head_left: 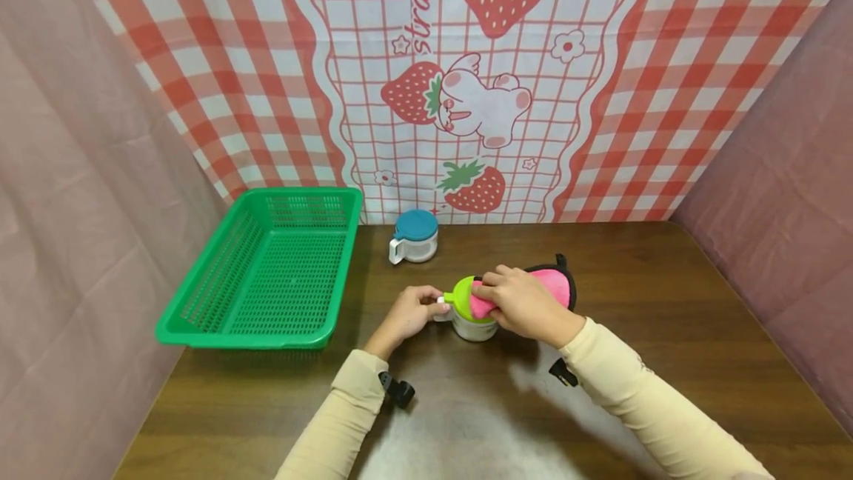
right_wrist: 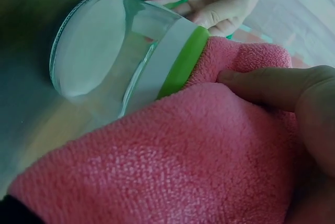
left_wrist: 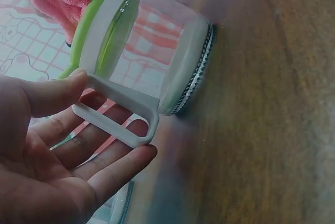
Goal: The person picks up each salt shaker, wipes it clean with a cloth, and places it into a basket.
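Observation:
A clear glass seasoning jar with a green lid and white collar (head_left: 474, 328) stands on the table in front of me. My left hand (head_left: 412, 312) holds its white handle (left_wrist: 123, 98), thumb at the top and fingers around the far side. White stuff (right_wrist: 94, 41) shows at the bottom of the glass. My right hand (head_left: 523, 302) grips a pink towelling cloth (right_wrist: 172, 156) with a black edge and presses it onto the green lid (head_left: 460, 293). Part of the lid is hidden under the cloth.
A second jar with a blue lid (head_left: 416, 224) and white handle stands farther back, near the strawberry-print curtain (head_left: 360, 95). To the left lies a green plastic basket (head_left: 340, 272) with slotted walls. Pink drapes (head_left: 766, 169) hang at both sides of the wooden table (head_left: 666, 361).

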`<move>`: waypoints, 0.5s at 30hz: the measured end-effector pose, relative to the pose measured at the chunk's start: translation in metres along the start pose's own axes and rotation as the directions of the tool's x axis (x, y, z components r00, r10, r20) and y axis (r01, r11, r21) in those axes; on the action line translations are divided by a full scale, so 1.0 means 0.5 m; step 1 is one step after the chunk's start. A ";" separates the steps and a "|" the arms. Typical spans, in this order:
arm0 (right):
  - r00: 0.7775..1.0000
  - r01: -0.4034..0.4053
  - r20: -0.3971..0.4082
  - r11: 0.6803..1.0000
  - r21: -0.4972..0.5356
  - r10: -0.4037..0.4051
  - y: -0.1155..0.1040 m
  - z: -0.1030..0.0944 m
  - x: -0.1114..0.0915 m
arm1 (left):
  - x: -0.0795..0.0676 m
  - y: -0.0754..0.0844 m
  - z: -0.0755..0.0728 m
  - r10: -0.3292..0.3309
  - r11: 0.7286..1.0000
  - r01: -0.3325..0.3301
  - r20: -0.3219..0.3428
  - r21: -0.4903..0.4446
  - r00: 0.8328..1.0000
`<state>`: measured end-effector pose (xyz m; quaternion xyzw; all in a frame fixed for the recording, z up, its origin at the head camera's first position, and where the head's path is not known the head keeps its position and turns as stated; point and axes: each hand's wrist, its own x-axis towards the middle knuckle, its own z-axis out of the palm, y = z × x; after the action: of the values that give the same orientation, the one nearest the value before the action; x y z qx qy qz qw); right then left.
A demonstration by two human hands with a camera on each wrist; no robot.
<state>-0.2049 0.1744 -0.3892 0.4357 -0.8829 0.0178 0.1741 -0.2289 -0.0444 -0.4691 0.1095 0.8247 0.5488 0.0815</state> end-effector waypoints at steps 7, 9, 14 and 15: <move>1.000 0.018 -0.011 1.000 -0.004 -0.018 -0.005 0.010 0.013 | 0.000 -0.002 -0.002 0.014 1.000 -0.014 0.028 -0.011 0.999; 1.000 0.020 -0.011 1.000 -0.009 -0.020 -0.004 0.013 0.017 | 0.000 -0.002 -0.002 0.018 1.000 -0.017 0.032 -0.014 0.999; 0.999 0.041 -0.002 0.999 -0.020 -0.041 -0.005 0.013 0.032 | 0.000 0.003 -0.005 0.020 1.000 -0.019 0.043 -0.017 0.999; 0.999 0.045 -0.002 0.999 -0.022 -0.045 -0.005 0.013 0.036 | 0.001 0.003 -0.006 0.018 1.000 -0.017 0.046 -0.017 0.999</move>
<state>-0.2149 0.1579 -0.3897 0.4534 -0.8728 0.0045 0.1804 -0.2299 -0.0462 -0.4665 0.1285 0.8170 0.5537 0.0966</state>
